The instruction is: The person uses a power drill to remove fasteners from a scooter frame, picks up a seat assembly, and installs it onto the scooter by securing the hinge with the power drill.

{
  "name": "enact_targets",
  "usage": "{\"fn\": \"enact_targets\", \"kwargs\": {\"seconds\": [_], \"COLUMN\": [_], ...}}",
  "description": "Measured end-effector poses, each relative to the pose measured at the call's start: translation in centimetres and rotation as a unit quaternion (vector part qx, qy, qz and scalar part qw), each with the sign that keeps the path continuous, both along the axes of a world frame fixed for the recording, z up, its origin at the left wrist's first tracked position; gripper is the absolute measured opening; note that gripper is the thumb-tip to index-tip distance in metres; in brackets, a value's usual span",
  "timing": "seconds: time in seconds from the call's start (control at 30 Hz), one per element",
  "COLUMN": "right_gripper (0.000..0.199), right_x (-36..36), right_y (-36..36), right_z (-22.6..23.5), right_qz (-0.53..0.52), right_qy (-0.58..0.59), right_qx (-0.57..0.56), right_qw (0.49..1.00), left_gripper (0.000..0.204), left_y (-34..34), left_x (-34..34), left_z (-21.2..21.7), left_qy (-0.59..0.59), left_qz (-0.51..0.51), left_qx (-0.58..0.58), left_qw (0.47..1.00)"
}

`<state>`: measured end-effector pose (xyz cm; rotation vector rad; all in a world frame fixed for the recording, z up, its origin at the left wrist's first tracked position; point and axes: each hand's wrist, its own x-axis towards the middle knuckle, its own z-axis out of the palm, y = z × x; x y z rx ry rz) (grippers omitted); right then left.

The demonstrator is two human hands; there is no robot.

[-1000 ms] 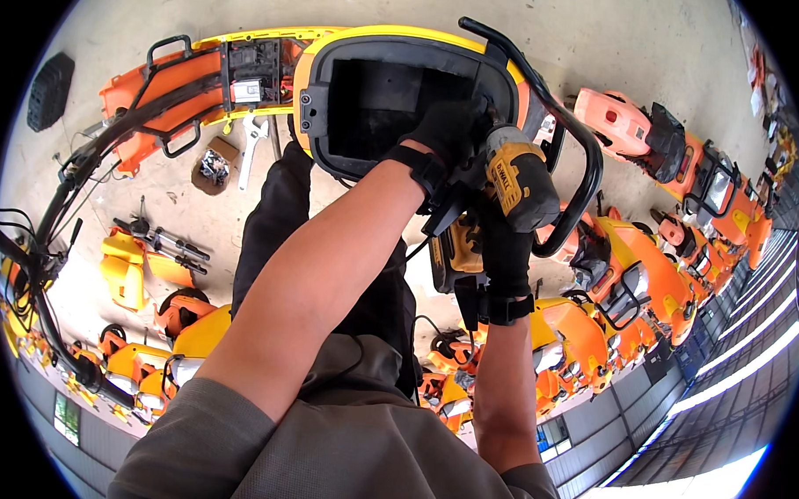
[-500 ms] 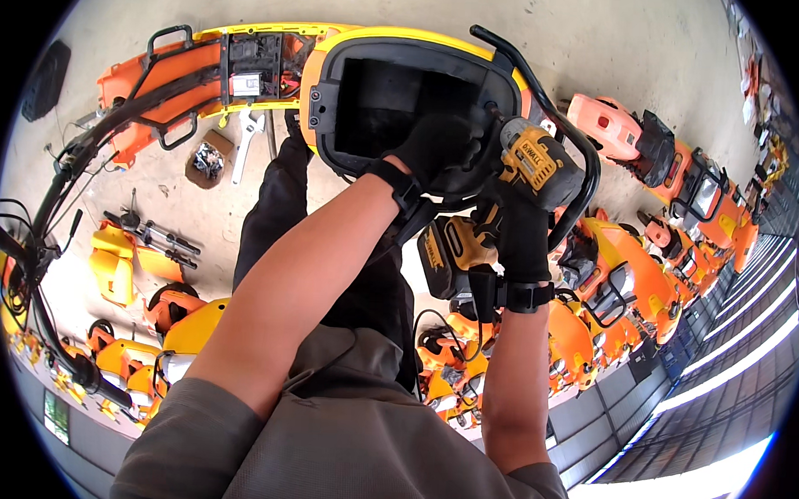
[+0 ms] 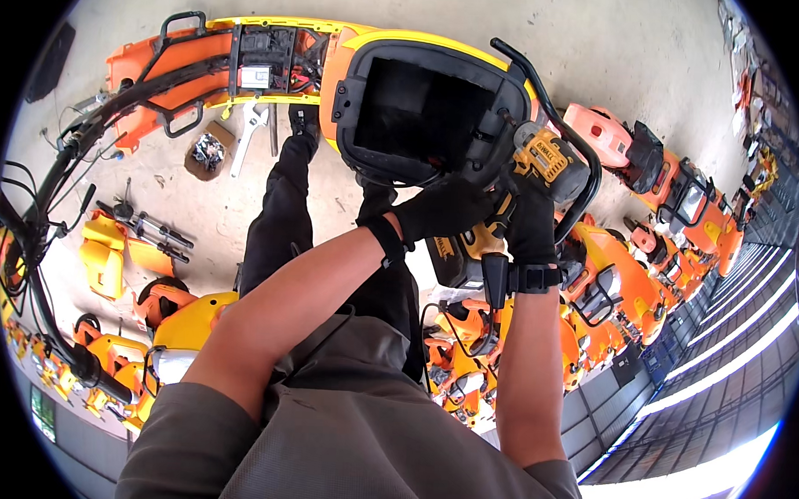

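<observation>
My right hand (image 3: 529, 221), in a black glove, grips a yellow-and-black cordless impact driver (image 3: 548, 158). The driver's nose points up and left, at the right inner wall of a black storage bin (image 3: 363, 90) in an orange-and-yellow scooter body. My left hand (image 3: 445, 209), also gloved, is closed below the bin's near rim, close to the driver's handle and battery (image 3: 452, 262). Its fingertips are dark against dark, so what they hold, if anything, is hidden. A black tubular grab rail (image 3: 587, 168) curves around the bin's right side, beside the driver.
At left, the scooter's open floor section (image 3: 256, 76) shows wiring, leading to the handlebar stem (image 3: 44, 228). An adjustable wrench (image 3: 248, 139) and a cardboard box of small parts (image 3: 209, 151) lie on the floor. Rows of orange and yellow scooters (image 3: 628, 266) stand right and behind.
My left hand has come out of the bin, back toward me and down beside the driver's handle. The right hand still holds the driver at the bin's right wall. The view has shifted slightly.
</observation>
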<state>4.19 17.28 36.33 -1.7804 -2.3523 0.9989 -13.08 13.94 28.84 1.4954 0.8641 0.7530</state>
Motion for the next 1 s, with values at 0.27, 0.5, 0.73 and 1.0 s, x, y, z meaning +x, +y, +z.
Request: {"fn": "enact_targets", "kwargs": {"seconds": [0.27, 0.5, 0.73, 1.0], "right_gripper": [0.026, 0.024, 0.024, 0.025], "right_x": [-1.1, -1.8, -1.3, -1.1], "right_y": [0.2, -0.4, -0.3, 0.6], "right_z": [-0.8, -1.5, -1.3, -0.6], "right_qz": [-0.233, -0.228, -0.074, 0.019], "right_qy": [0.137, 0.156, 0.013, -0.013], "right_qx": [-0.134, -0.105, -0.035, -0.018], "right_qw": [0.954, 0.955, 0.997, 1.0], "left_gripper": [0.025, 0.058, 0.054, 0.028], "left_y": [1.0, 0.4, 0.5, 0.8], "left_x": [-1.0, -0.7, -0.4, 0.0], "left_z": [2.6, 0.0, -0.4, 0.9], "left_qy": [-0.171, -0.127, -0.141, -0.141], "left_qz": [-0.01, -0.039, -0.049, -0.034], "left_qx": [-0.273, -0.232, -0.256, -0.266], "left_qw": [0.947, 0.964, 0.955, 0.953]}}
